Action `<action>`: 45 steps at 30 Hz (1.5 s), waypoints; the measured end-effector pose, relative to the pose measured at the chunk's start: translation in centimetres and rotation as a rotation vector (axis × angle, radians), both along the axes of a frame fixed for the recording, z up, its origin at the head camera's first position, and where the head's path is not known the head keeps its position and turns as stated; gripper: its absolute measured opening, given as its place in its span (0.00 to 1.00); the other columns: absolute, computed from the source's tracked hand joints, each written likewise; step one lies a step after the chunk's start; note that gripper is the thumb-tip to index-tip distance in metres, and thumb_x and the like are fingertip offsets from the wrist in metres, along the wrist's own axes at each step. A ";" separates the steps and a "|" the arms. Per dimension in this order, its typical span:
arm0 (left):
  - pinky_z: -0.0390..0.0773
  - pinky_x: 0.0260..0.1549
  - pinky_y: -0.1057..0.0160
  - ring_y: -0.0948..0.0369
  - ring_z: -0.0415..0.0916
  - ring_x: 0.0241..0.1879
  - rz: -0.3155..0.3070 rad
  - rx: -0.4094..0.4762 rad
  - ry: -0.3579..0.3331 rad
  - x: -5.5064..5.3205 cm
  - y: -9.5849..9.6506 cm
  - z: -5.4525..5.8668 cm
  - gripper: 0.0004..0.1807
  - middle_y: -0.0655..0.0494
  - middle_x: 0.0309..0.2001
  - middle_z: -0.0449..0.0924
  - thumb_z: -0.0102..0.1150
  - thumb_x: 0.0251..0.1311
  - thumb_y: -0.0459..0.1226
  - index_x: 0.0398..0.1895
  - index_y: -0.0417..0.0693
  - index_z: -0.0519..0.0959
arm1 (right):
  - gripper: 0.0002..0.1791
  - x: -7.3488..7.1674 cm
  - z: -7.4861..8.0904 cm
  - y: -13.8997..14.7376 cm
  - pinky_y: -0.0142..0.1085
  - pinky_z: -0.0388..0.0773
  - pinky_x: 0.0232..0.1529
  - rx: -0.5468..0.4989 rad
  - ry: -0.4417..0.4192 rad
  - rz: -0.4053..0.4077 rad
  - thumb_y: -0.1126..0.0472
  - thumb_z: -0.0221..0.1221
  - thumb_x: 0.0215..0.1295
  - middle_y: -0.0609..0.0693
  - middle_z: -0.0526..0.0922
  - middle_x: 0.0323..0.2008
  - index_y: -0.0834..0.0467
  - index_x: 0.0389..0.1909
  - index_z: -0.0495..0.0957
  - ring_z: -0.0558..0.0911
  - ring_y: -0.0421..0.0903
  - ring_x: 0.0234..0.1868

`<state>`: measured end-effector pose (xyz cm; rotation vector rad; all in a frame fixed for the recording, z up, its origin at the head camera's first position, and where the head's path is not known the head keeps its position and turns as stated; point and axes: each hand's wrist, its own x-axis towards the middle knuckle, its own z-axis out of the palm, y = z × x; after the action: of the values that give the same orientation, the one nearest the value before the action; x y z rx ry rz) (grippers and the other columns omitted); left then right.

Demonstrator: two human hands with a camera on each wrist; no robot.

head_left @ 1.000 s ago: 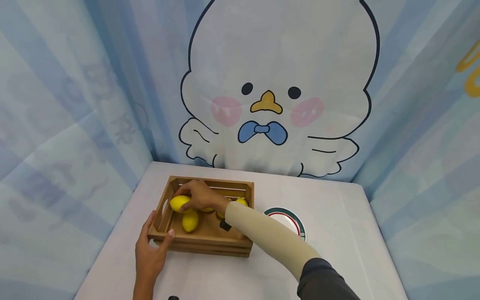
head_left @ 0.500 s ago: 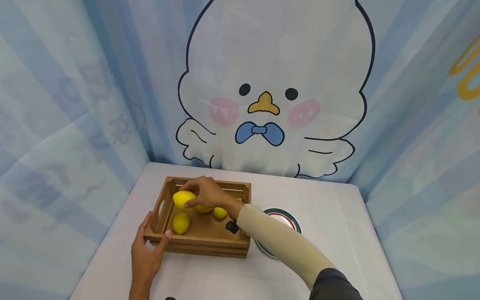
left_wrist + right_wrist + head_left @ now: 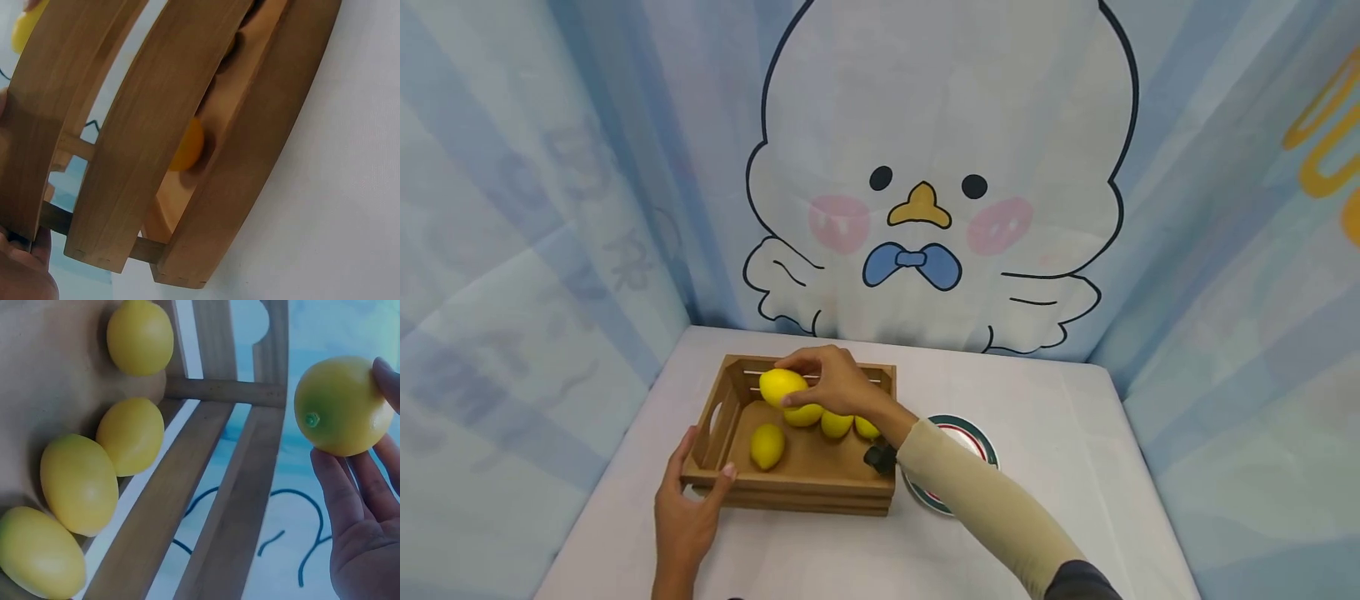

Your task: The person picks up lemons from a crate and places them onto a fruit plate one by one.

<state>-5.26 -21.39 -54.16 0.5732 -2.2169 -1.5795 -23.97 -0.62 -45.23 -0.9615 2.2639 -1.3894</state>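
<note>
My right hand pinches a yellow lemon between thumb and fingers, raised over the back left of a slatted wooden crate. Seen from the right wrist, the held lemon shows a greenish stem end and stands apart from the slats. At the crate's front left corner my left hand grips, thumb on the front rim and fingers along the left side. Inside, one lemon lies alone toward the left, while a row of lemons runs along the back to the right.
Right of the crate a white plate with a green and red rim lies on the white tabletop, partly hidden under my right sleeve. Behind stands a curtain printed with a cartoon bird; more curtains close off both sides.
My right hand has lifted the lemon up and to the right, uncovering the row of lemons behind it. My left hand has kept its grip on the crate corner. The head view has shifted slightly.
</note>
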 end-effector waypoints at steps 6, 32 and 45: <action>0.50 0.84 0.39 0.49 0.52 0.85 -0.003 0.002 -0.001 0.1 0.0 0.2 0.45 0.55 0.83 0.61 0.74 0.66 0.43 0.84 0.61 0.62 | 0.30 0.7 0.0 1.5 0.43 0.86 0.62 -0.037 -0.031 -0.054 0.55 0.79 0.59 0.45 0.88 0.59 0.52 0.63 0.85 0.87 0.42 0.59; 0.50 0.84 0.42 0.49 0.53 0.84 -0.001 -0.002 -0.037 0.0 0.3 0.3 0.45 0.56 0.84 0.60 0.73 0.67 0.44 0.84 0.61 0.61 | 0.27 2.3 -1.1 7.8 0.37 0.86 0.61 -0.289 -0.199 -0.240 0.60 0.76 0.62 0.50 0.86 0.60 0.51 0.63 0.84 0.86 0.51 0.60; 0.49 0.84 0.39 0.52 0.51 0.85 -0.006 0.000 -0.013 0.0 0.2 0.1 0.45 0.58 0.83 0.61 0.73 0.66 0.43 0.84 0.64 0.61 | 0.24 2.8 -1.4 10.3 0.43 0.86 0.63 -0.299 -0.123 -0.349 0.61 0.76 0.63 0.47 0.86 0.60 0.48 0.61 0.86 0.85 0.50 0.58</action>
<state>-5.24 -21.18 -54.07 0.5786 -2.2299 -1.5825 -21.17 9.68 -46.62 -0.5528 2.2466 -1.9188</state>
